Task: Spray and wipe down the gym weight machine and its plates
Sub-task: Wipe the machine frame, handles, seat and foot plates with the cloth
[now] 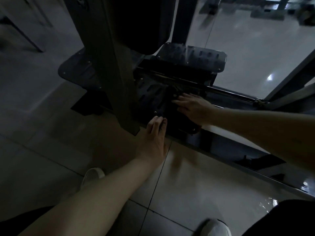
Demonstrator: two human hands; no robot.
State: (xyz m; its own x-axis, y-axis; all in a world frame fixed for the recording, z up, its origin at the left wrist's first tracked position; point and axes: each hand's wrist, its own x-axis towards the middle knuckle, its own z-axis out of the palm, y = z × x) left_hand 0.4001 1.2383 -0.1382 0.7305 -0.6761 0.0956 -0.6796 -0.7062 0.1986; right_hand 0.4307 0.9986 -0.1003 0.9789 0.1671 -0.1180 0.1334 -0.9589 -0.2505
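Left grip [153, 138], centre of the frame, and right grip [194, 106], right of centre: both bare. Left forearm [95, 198], running to the lower left, and right forearm [264, 132], running to the right edge: bare along the full visible length. Footwear: left shoe [93, 174], lower left of centre, light, white-looking, rounded toe, partly hidden behind the forearm; right shoe [213, 225], bottom edge, same light colour, blurred. Legwear: left leg covering [20, 217], lower left corner, and right leg covering [286, 217], lower right corner, both dark, black-looking fabric; garment type cannot be determined in the dim light.
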